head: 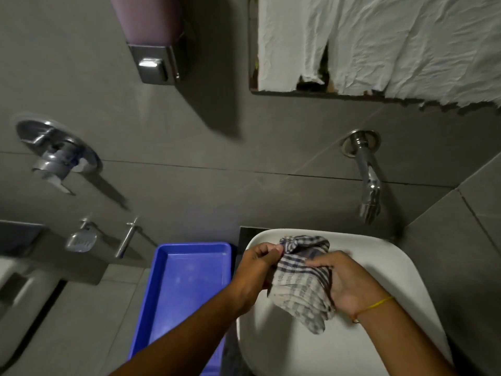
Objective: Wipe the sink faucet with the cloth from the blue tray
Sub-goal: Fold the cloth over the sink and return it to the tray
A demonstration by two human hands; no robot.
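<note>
We held the checked cloth (301, 278) in both hands above the white sink (393, 267). Our left hand (257, 270) pinched the cloth's upper edge between thumb and fingers, closed tight on the fabric. Our right hand (349, 283) lay partly under and beside the cloth, its fingers curled onto it, with a yellow thread band (375, 305) around the wrist. The cloth was bunched at its top and hung loose toward us, over the basin. The chrome faucet (366, 177) stood out from the grey wall above the sink, apart from the cloth and from both hands. The blue tray (162, 267) sat just beside the sink on our left.
</note>
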